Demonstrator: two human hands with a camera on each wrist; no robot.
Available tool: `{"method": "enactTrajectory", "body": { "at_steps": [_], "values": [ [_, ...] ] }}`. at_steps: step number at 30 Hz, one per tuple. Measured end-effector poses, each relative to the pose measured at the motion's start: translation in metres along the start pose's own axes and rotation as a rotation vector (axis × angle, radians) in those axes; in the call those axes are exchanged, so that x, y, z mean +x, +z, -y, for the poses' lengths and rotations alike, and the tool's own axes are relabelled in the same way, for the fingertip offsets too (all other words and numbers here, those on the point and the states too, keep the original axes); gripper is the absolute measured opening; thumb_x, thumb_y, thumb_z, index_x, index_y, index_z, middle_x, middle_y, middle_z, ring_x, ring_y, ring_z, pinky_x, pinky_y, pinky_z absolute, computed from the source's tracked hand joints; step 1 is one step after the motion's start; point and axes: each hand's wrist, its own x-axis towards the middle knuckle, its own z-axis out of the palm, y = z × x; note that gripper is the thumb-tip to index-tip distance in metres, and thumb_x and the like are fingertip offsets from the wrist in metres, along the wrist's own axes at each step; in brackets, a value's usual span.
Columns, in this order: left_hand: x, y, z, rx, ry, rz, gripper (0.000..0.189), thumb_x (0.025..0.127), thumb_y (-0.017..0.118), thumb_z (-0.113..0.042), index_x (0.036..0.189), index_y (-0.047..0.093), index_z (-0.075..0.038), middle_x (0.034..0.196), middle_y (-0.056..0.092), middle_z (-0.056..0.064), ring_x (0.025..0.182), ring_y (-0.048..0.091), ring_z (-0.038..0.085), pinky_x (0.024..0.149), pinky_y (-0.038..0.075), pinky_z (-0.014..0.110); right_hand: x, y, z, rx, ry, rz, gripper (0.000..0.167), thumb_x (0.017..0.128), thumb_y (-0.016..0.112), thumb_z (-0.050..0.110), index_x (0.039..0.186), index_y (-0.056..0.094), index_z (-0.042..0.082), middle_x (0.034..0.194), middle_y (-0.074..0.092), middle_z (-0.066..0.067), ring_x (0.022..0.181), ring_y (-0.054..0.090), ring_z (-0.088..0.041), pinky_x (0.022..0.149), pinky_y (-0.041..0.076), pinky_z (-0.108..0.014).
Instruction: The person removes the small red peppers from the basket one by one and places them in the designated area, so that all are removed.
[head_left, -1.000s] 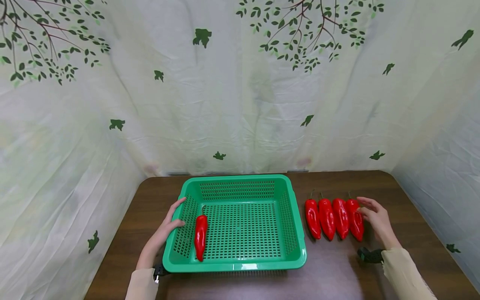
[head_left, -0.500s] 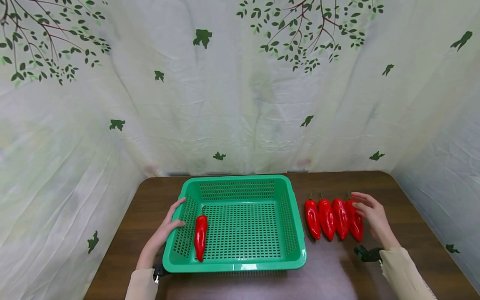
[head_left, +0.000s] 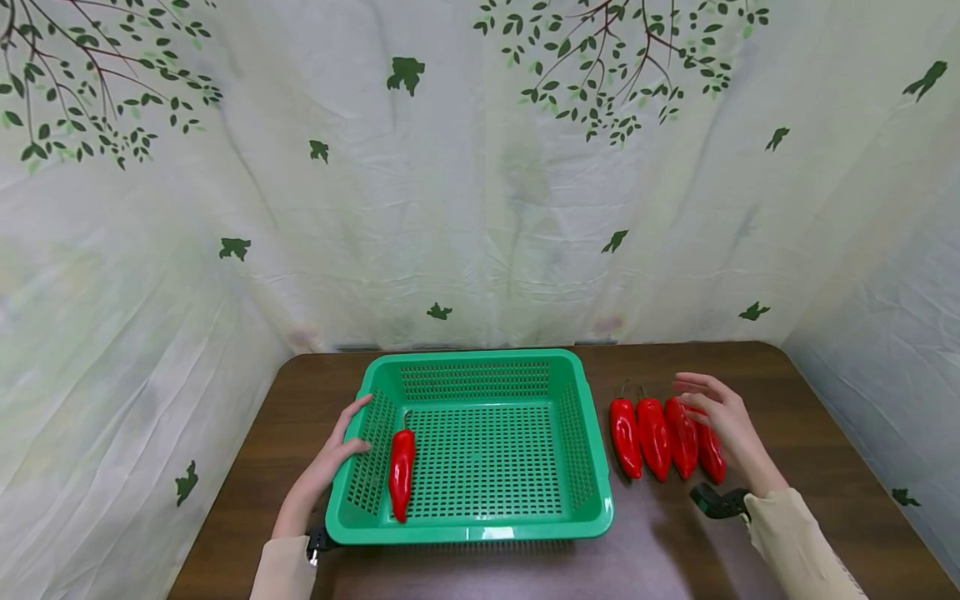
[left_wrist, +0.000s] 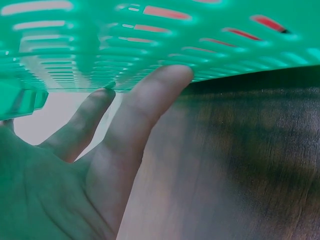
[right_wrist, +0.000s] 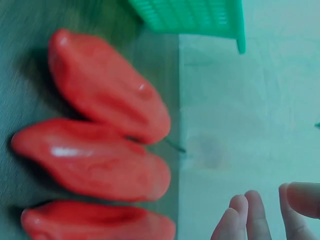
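Observation:
My left hand [head_left: 332, 457] rests at the left side of a green plastic basket [head_left: 480, 357], index finger and thumb extended over its rim. In the left wrist view the thumb [left_wrist: 135, 120] lies against the slotted wall. A red chili pepper [head_left: 402, 475] lies inside the basket near that side. My right hand [head_left: 723, 425] hovers over the right end of a row of several red peppers [head_left: 652, 437], overlapping the rightmost pepper [head_left: 711, 458]. Its fingers are loosely bent and apart from the thumb. Nothing shows between them in the right wrist view.
The brown wooden table [head_left: 615, 567] carries the basket and the peppers. Close to the basket's right wall lies the row's leftmost pepper [head_left: 626, 437]. A pale cloth backdrop [head_left: 480, 208] with printed leaves stands behind and at both sides.
My right hand has moved left and slightly away from me over the pepper row, from beside the rightmost pepper to above the right two. The left hand and basket stay put.

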Motion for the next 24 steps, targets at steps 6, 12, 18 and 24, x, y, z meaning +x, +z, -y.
{"method": "enactTrajectory", "body": {
  "at_steps": [6,12,18,24],
  "values": [
    [0.001,-0.001,0.001,0.013,0.024,0.003,0.069,0.089,0.041,-0.006,0.151,0.014,-0.022,0.151,0.010,0.021,0.124,0.032,0.051,0.084,0.049,0.049,-0.001,0.009,0.009,0.038,-0.018,0.043,0.040,0.100,0.044,0.014,0.136,0.041,-0.004,0.122,0.056,-0.008,0.098,0.059,-0.009,0.085,0.049,-0.026],
    [0.001,-0.001,0.002,0.018,0.020,-0.004,0.070,0.089,0.041,-0.005,0.151,0.015,-0.022,0.151,0.010,0.021,0.124,0.032,0.050,0.084,0.049,0.047,-0.001,0.020,0.018,0.070,-0.035,0.084,0.040,0.100,0.045,0.014,0.135,0.041,-0.006,0.112,0.059,0.004,0.095,0.061,-0.009,0.085,0.050,-0.027],
    [0.001,-0.001,0.001,0.019,0.018,-0.006,0.070,0.089,0.042,-0.007,0.151,0.015,-0.022,0.150,0.011,0.021,0.124,0.032,0.050,0.083,0.049,0.046,-0.002,0.030,0.029,0.059,-0.051,0.125,0.041,0.101,0.044,0.015,0.135,0.041,-0.007,0.127,0.052,-0.022,0.100,0.062,-0.017,0.085,0.049,-0.026],
    [0.000,-0.001,0.002,0.023,0.024,-0.002,0.070,0.088,0.042,-0.006,0.151,0.015,-0.023,0.151,0.011,0.021,0.124,0.032,0.050,0.084,0.049,0.048,-0.002,0.040,0.039,0.071,-0.053,0.154,0.038,0.100,0.046,0.015,0.132,0.045,-0.004,0.124,0.056,-0.016,0.098,0.063,-0.014,0.086,0.050,-0.031]
  ]
}}
